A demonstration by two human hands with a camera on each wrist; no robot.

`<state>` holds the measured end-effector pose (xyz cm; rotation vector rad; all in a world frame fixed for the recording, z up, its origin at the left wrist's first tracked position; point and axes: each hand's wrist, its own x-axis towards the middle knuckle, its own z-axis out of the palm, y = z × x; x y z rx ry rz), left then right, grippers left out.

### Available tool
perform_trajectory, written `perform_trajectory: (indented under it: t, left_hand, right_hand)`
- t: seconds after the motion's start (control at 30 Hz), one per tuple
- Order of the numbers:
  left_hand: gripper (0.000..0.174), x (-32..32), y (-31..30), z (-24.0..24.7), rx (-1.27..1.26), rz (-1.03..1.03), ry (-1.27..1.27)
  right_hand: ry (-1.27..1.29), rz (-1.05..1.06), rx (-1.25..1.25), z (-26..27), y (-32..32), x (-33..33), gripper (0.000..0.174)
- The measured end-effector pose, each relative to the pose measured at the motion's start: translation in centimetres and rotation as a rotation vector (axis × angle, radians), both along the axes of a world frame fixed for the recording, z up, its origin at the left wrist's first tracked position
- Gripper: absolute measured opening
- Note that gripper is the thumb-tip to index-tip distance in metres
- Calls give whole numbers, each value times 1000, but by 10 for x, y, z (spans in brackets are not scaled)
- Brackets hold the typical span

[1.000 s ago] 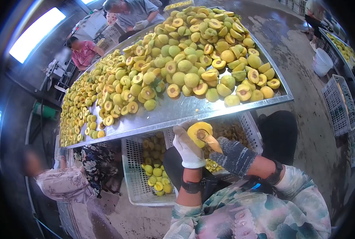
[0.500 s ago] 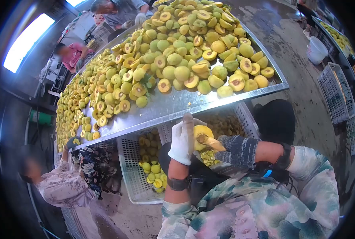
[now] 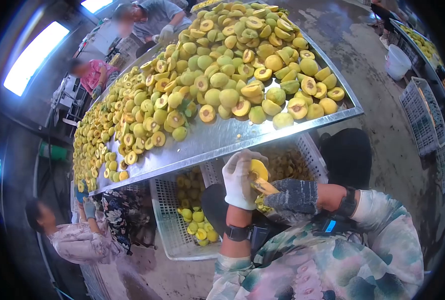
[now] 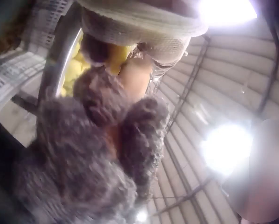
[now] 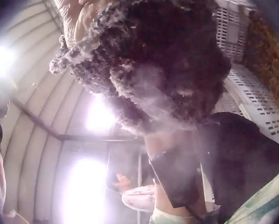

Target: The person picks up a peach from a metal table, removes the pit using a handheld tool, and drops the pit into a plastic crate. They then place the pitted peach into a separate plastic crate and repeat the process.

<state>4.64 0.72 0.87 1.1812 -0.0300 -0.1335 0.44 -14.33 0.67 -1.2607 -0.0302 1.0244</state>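
Note:
In a white glove, my left hand [image 3: 239, 184] holds a yellow peach half [image 3: 260, 169] just past the table's near edge. The cut face, with its brown centre, is turned toward my right hand [image 3: 293, 197], which wears a grey knit glove. That hand grips a tan, wooden-looking tool [image 3: 265, 187], its far end right at the fruit's centre. In the left wrist view the tool [image 4: 135, 78] runs between the grey-gloved fingers [image 4: 100, 93] and up to the fruit. The tool's tip is hidden. The right wrist view shows mostly the dark knit glove [image 5: 163, 70].
A metal table [image 3: 202, 150] bears a large heap of halved fruit [image 3: 217, 65]. Below its edge stand a white crate [image 3: 170, 240] with fruit and another crate [image 3: 317, 160] with brownish pieces. People work along the left and far sides. A bucket [image 3: 398, 62] and crates stand at right.
The peach half has turned more edge-on within my left hand, whose fingers now curve over its top. The tool's end stays at its centre. The head view has shifted slightly.

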Motion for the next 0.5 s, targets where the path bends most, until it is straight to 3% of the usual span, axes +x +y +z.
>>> perform_trajectory:
  t: [0.07,0.13,0.17,0.23,0.27,0.3,0.33,0.37,0.4,0.47,0.5]
  left_hand:
    - [43,1,-2,4,42,36,25]
    - [47,3,4,5,-4,-171,-54]
    - [47,3,4,3,1,-162,-52]
    - [48,5,0,-3,-377,-238,12]
    - [48,8,-2,-3,-375,-236,5]
    - [49,9,-4,-2,-406,-6,81]
    - [50,11,-4,-2,-433,223,154]
    - [46,16,9,-11,-309,310,102]
    - [43,20,22,-13,-490,363,133]
    - [38,18,55,-14,-435,367,159]
    - [36,14,69,-14,-297,499,129]
  right_hand:
    - [77,-8,161,0,-3,-2,21]
    - [174,-19,237,-5,-2,-5,21]
    - [269,-29,305,-8,-2,-7,22]
    - [353,-49,393,-13,-1,-13,23]
    - [435,-79,477,-15,-3,-13,24]
    - [433,-74,478,-17,-5,-13,24]
    - [405,-61,409,-20,-7,-12,28]
    - [374,-46,337,-24,-10,-8,31]
    - [363,-33,334,-33,-12,-1,31]
    - [-346,376,-553,-68,-17,13,39]
    - [-477,367,-572,-103,-27,10,41]
